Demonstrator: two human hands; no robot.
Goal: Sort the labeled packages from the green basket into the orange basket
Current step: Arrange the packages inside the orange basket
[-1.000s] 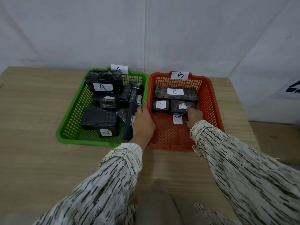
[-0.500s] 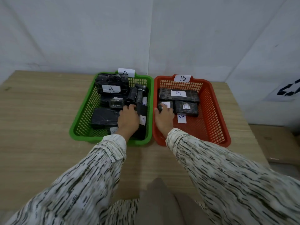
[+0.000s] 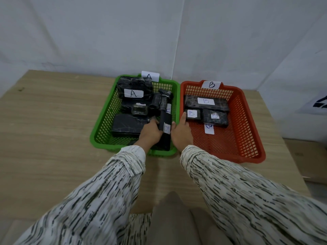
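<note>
Left hand (image 3: 150, 132) grip curled on long black wrapped package (image 3: 165, 127) in green mesh basket (image 3: 102, 128), right hand (image 3: 180, 132) grip flat, fingers spread, over orange mesh basket (image 3: 247, 138) left rim.

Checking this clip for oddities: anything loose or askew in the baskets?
Yes: a white label lies loose on the orange basket floor, attached to no package. The green basket is a jumbled pile.

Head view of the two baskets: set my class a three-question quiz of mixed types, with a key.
1. True or false: the orange basket carries a tag marked A.
2. Which hand reaches into the green basket? a) left b) right
3. Fill in: the large package at the orange basket's back wall is labelled ___.

Key: 1 false, its tag reads B. 2 a, the left hand is beside the long black package. 3 B.
</note>
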